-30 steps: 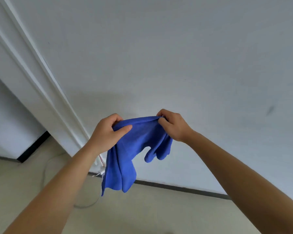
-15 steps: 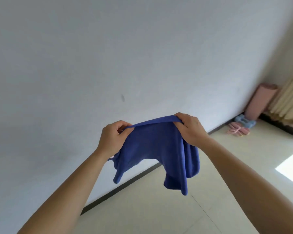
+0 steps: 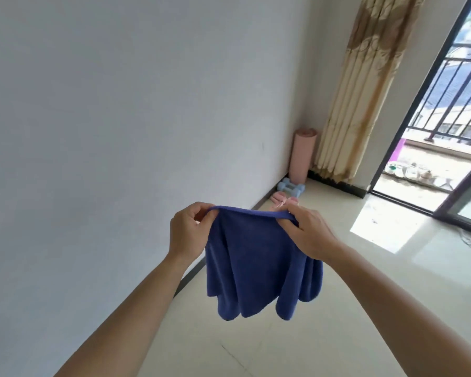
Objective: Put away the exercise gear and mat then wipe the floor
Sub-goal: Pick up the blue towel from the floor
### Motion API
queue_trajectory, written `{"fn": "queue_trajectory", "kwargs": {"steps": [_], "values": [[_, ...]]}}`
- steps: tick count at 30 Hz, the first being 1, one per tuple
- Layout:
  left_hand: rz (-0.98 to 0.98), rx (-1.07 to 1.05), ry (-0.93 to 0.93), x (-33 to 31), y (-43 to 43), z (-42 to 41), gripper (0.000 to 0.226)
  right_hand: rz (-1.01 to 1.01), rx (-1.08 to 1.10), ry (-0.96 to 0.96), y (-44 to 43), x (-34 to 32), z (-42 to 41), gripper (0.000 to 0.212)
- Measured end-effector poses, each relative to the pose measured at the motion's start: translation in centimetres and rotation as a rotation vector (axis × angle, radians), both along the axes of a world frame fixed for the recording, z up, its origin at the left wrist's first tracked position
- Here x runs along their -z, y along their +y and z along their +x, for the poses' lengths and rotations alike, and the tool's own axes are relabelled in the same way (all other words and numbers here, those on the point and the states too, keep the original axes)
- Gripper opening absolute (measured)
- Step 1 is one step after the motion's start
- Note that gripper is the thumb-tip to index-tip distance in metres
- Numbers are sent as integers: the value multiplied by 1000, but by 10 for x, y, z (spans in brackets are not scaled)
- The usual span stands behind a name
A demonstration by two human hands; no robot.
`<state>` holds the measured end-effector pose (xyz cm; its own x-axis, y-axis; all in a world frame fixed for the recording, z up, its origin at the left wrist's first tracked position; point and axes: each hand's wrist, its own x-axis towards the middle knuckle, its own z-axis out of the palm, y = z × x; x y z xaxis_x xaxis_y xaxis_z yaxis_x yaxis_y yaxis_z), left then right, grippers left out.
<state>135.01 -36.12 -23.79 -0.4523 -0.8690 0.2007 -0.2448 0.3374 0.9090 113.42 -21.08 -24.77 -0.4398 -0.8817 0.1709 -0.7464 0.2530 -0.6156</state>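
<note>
Above the tiled floor [image 3: 256,349], near its wall edge, the left hand [image 3: 189,231] and right hand [image 3: 307,232], held apart, each pinch the top hem of a blue cloth [image 3: 253,268], which hangs free below them. At the floor's far corner a rolled pink mat [image 3: 302,156] stands upright, light blue dumbbells [image 3: 291,188] just beside its foot.

I see a white wall [image 3: 120,104], a beige patterned curtain [image 3: 365,91] in the corner, and a dark balcony railing [image 3: 446,131] outside.
</note>
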Motion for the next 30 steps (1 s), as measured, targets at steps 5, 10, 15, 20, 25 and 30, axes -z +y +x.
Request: {"fn": "queue_trajectory", "kwargs": {"steps": [5, 10, 15, 20, 25, 30], "values": [[-16, 81, 27, -5, -40, -119, 9, -92, 98, 57, -36, 2, -111, 16], [-34, 254, -11, 4, -107, -263, 11, -138, 210, 175, -90, 3, -236, 19], [-138, 404, -65, -23, -172, -424, 9, -125, 361, 228, -127, -33, -370, 16], [-245, 480, -44, -51, -208, -566, 9, -152, 468, 286, -142, -61, -496, 14], [-327, 474, -9, -45, -245, -701, 13, -232, 514, 287, -172, -52, -627, 11], [-318, 437, -11, -39, -286, -856, 10, -241, 475, 302, -220, -37, -787, 16]]}}
